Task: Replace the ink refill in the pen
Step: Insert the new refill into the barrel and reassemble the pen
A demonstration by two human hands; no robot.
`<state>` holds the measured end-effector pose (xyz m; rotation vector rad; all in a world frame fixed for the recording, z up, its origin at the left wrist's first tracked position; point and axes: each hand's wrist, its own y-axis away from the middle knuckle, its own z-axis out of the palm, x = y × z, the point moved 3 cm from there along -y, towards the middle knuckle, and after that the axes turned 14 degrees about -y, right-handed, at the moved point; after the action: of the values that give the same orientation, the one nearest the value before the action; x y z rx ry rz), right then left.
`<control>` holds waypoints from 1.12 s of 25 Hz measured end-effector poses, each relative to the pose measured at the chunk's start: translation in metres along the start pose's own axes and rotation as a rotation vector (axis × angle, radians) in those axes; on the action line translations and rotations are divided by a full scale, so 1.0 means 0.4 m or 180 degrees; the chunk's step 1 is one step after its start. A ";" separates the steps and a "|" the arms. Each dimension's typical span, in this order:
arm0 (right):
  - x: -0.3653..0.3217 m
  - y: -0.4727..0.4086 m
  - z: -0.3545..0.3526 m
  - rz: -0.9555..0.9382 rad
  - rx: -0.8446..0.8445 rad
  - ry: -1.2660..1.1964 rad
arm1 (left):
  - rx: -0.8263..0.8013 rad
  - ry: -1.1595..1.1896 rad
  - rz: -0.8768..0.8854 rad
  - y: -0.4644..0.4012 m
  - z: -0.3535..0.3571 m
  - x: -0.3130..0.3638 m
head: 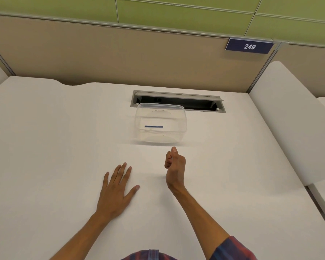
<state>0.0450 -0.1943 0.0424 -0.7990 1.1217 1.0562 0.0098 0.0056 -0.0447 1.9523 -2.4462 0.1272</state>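
Observation:
A clear plastic container [160, 122] stands on the white desk [54, 137], just in front of the cable slot. Inside it lies a thin blue stick [153, 126], level and pointing left to right; whether it is a refill or a pen I cannot tell. My left hand [115, 192] rests flat on the desk, palm down, fingers spread, holding nothing. My right hand [174, 166] hovers just in front of the container with its fingers curled into a loose fist and the thumb up. Nothing shows in it.
An open grey cable slot [178, 101] runs along the back of the desk behind the container. A beige partition [120, 53] with a blue "249" sign [249, 46] closes the far side. A white side panel [289, 119] bounds the desk on the right.

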 end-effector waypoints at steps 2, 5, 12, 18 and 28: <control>0.001 0.000 0.000 -0.0002 -0.0014 -0.0031 | 0.0036 0.0024 -0.0016 0.001 0.000 -0.001; 0.002 0.002 -0.002 -0.0051 -0.0049 -0.0032 | 0.0058 0.0012 -0.0020 0.002 0.001 -0.001; 0.007 0.003 0.002 -0.0170 -0.0026 0.0036 | 0.0095 -0.0001 -0.0027 0.001 0.002 -0.003; 0.014 0.001 0.005 -0.0198 -0.0018 0.0099 | 0.0126 0.0019 -0.0019 0.003 0.001 -0.003; 0.018 -0.008 0.019 -0.0276 0.0043 0.0080 | 0.0115 0.0042 -0.0015 0.000 0.004 -0.003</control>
<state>0.0511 -0.1865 0.0374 -0.8447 1.1046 0.9677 0.0099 0.0065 -0.0463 1.9648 -2.4480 0.1847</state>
